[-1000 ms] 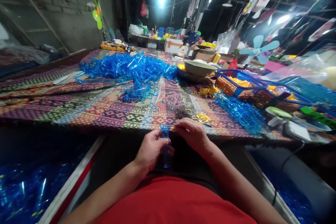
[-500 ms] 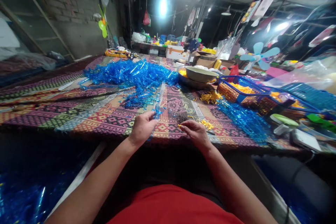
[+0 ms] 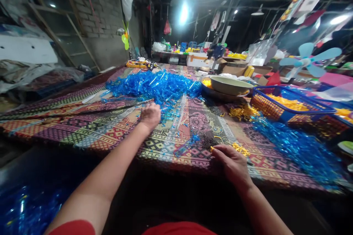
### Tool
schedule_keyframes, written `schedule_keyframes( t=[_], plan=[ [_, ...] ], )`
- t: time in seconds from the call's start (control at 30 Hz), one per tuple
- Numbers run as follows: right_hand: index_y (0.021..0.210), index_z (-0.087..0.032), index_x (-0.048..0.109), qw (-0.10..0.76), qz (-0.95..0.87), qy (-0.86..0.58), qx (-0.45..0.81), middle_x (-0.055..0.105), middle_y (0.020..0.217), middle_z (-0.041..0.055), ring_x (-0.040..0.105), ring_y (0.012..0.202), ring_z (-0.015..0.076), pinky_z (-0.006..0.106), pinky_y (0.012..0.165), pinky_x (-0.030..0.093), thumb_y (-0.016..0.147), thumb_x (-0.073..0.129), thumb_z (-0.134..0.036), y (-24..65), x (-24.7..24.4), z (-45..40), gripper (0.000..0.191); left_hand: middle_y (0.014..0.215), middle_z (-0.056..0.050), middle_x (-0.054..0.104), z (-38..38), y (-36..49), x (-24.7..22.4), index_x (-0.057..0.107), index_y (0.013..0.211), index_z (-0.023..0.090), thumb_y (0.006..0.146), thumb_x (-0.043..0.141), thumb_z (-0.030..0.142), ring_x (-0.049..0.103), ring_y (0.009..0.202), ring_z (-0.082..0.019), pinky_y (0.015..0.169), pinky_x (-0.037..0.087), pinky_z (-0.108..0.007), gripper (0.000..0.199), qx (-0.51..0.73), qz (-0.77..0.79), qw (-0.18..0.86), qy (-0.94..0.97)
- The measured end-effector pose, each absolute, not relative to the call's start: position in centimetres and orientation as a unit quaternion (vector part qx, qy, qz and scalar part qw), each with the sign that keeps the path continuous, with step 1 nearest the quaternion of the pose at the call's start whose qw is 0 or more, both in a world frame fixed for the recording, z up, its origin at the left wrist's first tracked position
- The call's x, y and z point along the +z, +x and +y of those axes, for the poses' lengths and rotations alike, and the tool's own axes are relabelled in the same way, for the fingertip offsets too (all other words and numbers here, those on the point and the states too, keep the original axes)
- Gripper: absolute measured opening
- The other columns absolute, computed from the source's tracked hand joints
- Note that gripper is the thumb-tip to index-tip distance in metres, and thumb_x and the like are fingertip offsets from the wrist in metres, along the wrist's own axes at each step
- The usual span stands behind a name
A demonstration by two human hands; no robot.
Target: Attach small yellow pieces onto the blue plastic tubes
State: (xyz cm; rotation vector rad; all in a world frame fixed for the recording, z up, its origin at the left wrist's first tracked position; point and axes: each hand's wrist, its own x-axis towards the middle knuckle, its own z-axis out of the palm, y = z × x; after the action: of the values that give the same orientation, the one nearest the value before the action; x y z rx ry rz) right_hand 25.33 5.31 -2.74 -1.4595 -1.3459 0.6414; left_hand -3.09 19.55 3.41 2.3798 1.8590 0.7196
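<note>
Out at eleven o'clock, the left hand rests curled at the edge of a tangled heap of blue plastic strips; whether it grips anything cannot be told. At one o'clock, the right hand pinches a small yellow plastic piece, just beside a pile of yellow pieces on the patterned woven mat.

Brick wall, bright overhead light

no readable text, labels or numbers anywhere
</note>
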Motion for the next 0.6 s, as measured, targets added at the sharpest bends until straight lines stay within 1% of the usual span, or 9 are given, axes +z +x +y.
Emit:
schedule_keyframes(
  t=[0.03,0.07,0.13,0.2,0.3,0.4,0.5,0.6],
  plan=[
    [0.077,-0.019,0.068,0.502,-0.559,-0.603,0.268,0.065,0.069,0.0009,0.060,0.064,0.0149,0.025,0.060,0.047,0.072,0.066,-0.038,25.4,-2.8,5.3,0.019,0.116,-0.020,0.054,20.8,-4.5,3.4,0.060,0.105,0.011,0.088,0.034,0.030,0.045,0.113,-0.032,0.094,0.033,-0.047,0.037,0.228,0.605,0.013,0.763],
    [0.077,-0.019,0.068,0.500,-0.563,-0.601,0.269,0.065,0.069,0.0008,0.060,0.064,0.0150,0.025,0.061,0.047,0.073,0.065,-0.038,25.5,-2.8,5.3,0.019,0.119,-0.018,0.053,21.8,-5.7,3.2,0.060,0.107,0.013,0.087,0.038,0.034,0.045,0.114,-0.031,0.095,0.033,-0.046,0.037,0.222,0.605,0.013,0.765],
    [0.076,-0.020,0.067,0.496,-0.571,-0.596,0.270,0.065,0.070,0.0006,0.060,0.065,0.0149,0.025,0.062,0.047,0.074,0.065,-0.038,25.5,-2.9,5.3,0.018,0.125,-0.012,0.052,23.1,-7.3,2.5,0.059,0.113,0.018,0.083,0.046,0.041,0.045,0.117,-0.028,0.098,0.034,-0.041,0.039,0.203,0.586,0.024,0.784],
    [0.075,-0.020,0.067,0.492,-0.577,-0.594,0.269,0.064,0.070,0.0004,0.060,0.065,0.0147,0.024,0.062,0.047,0.073,0.065,-0.038,25.6,-2.9,5.2,0.018,0.128,-0.010,0.051,23.3,-8.1,1.5,0.061,0.112,0.020,0.079,0.052,0.044,0.043,0.121,-0.026,0.101,0.033,-0.038,0.042,0.181,0.556,0.040,0.810],
    [0.075,-0.020,0.067,0.487,-0.583,-0.593,0.266,0.064,0.071,0.0004,0.060,0.065,0.0146,0.023,0.061,0.047,0.073,0.066,-0.037,25.6,-2.9,5.1,0.017,0.130,-0.009,0.050,21.9,-8.5,0.2,0.064,0.110,0.020,0.079,0.054,0.043,0.040,0.125,-0.025,0.104,0.031,-0.036,0.039,0.160,0.513,0.061,0.841],
    [0.075,-0.020,0.068,0.479,-0.593,-0.591,0.265,0.065,0.072,0.0008,0.060,0.065,0.0146,0.022,0.060,0.048,0.073,0.066,-0.036,25.6,-2.7,5.1,0.016,0.130,-0.009,0.051,19.4,-8.9,-0.5,0.064,0.109,0.020,0.080,0.053,0.039,0.041,0.124,-0.023,0.104,0.032,-0.034,0.036,0.154,0.472,0.081,0.864],
    [0.075,-0.021,0.068,0.473,-0.601,-0.588,0.264,0.065,0.073,0.0008,0.060,0.066,0.0147,0.022,0.061,0.048,0.073,0.066,-0.036,25.5,-2.5,5.1,0.015,0.128,-0.011,0.052,17.3,-9.3,-0.1,0.063,0.111,0.017,0.081,0.054,0.035,0.042,0.124,-0.024,0.103,0.033,-0.036,0.036,0.160,0.427,0.099,0.884],
    [0.074,-0.021,0.068,0.463,-0.613,-0.584,0.263,0.065,0.072,0.0007,0.060,0.066,0.0143,0.021,0.061,0.048,0.074,0.065,-0.036,25.4,-2.3,5.1,0.015,0.127,-0.012,0.054,17.1,-9.0,1.3,0.061,0.114,0.016,0.081,0.054,0.034,0.047,0.119,-0.024,0.101,0.036,-0.035,0.038,0.185,0.419,0.092,0.884]
  ],
)
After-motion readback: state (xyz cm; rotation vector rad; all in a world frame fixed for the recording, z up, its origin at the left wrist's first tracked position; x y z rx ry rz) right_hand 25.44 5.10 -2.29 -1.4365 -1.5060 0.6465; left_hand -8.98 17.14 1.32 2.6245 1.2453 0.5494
